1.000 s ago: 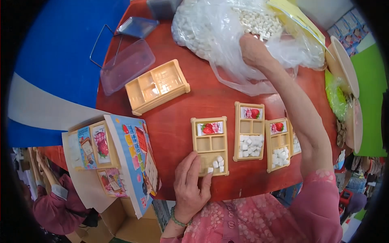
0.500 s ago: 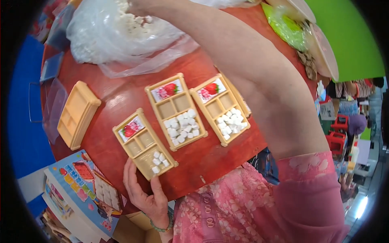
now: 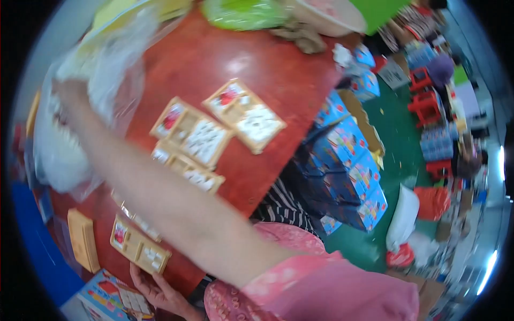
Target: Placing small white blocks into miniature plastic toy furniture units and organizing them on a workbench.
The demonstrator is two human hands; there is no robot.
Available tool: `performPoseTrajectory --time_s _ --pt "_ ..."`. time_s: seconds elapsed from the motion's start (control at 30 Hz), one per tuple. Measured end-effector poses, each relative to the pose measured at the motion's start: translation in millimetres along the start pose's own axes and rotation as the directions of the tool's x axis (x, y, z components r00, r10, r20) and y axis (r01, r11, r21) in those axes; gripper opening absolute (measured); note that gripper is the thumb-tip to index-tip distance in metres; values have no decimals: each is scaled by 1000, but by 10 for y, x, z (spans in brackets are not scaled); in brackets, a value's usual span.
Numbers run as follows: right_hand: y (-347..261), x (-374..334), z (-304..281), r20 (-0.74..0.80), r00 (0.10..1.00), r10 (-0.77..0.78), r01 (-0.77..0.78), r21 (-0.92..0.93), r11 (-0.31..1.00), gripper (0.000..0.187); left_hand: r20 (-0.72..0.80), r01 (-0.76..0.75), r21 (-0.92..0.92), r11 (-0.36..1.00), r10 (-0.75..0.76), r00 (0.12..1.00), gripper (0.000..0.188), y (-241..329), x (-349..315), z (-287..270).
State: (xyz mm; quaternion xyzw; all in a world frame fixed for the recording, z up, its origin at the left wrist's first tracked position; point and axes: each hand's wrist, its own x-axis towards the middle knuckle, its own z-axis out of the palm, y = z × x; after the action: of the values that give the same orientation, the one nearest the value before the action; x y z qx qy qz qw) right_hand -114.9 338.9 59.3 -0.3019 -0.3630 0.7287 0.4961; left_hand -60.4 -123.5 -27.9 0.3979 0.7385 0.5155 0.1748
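Observation:
My right hand [image 3: 68, 92] reaches far to the upper left into a clear plastic bag [image 3: 107, 69] of small white pieces; it is blurred, so its grip is unclear. My right arm crosses the red round table [image 3: 235, 59]. My left hand [image 3: 155, 289] lies at the near table edge, fingers spread against a wooden compartment tray [image 3: 140, 249] with a few white pieces. Three more wooden trays with white pieces lie mid-table: one far right [image 3: 246, 115], one in the middle [image 3: 194, 135], one partly under my arm [image 3: 188, 172].
An empty wooden tray [image 3: 83, 241] lies left of my left hand. A colourful printed sheet [image 3: 115, 300] sits at the bottom edge. Blue printed boxes [image 3: 345, 171] are stacked on the green floor to the right. A green bag [image 3: 241, 13] lies at the far table edge.
The view has swung sharply to the right and tilted. My right hand stays in the bag. My left hand remains at the near tray.

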Motion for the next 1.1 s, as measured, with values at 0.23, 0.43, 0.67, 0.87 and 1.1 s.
performPoseTrajectory --time_s 0.23,0.43,0.67,0.87,1.1 --pt "207 -1172 55 -99 977 188 -138 380 915 29 37 -21 -31 999 22 999 49 -535 224 -247" --pt "342 -1562 -28 -11 982 190 -167 437 884 33 -38 -18 283 959 30 999 48 -280 230 -257" --pt "561 -1679 -80 -79 997 20 3 276 961 42 -53 -158 211 965 173 984 45 312 82 254" --pt "699 -1511 -266 -32 918 -395 327 -504 800 36 103 -147 367 919 117 988 54 5 370 254" --pt "261 -2940 -877 344 899 270 -301 37 953 34 -89 -63 38 997 67 994 54 57 5 63"
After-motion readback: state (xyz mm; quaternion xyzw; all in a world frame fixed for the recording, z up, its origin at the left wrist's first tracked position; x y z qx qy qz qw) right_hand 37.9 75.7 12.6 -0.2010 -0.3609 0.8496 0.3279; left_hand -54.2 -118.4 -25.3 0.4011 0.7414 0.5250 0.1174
